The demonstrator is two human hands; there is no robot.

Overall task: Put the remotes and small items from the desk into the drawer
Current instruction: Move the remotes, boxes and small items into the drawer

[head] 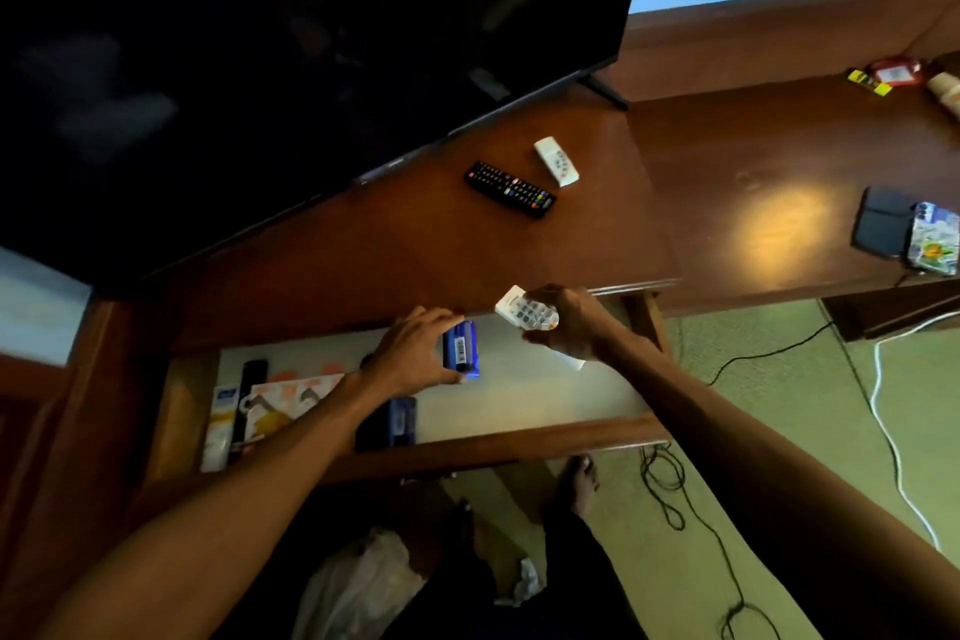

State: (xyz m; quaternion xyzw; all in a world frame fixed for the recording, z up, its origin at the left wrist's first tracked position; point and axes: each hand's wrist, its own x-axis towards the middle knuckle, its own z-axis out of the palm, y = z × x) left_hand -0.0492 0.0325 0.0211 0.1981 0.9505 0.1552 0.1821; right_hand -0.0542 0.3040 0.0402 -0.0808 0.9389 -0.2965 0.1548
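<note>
The drawer (pixel 545 437) under the desk stands pulled out, with a pale lining. Over it, my left hand (pixel 410 353) grips a small blue box (pixel 461 351) with a barcode label. My right hand (pixel 571 322) holds a white remote (pixel 522 309) with grey buttons above the drawer's back edge. On the desk (pixel 415 244) lie a black remote (pixel 509 189) and a smaller white remote (pixel 557 161), side by side. Inside the drawer are a black remote (pixel 249 400), a printed packet (pixel 291 403), a white tube box (pixel 221 426) and a dark blue box (pixel 395 424).
A large black TV (pixel 285 42) stands over the desk's left part. On the lower desk to the right lie a dark pad with a printed packet (pixel 909 237) and small items (pixel 893 73) at the far edge. Cables (pixel 670 489) trail on the floor. My foot (pixel 579 483) is below the drawer.
</note>
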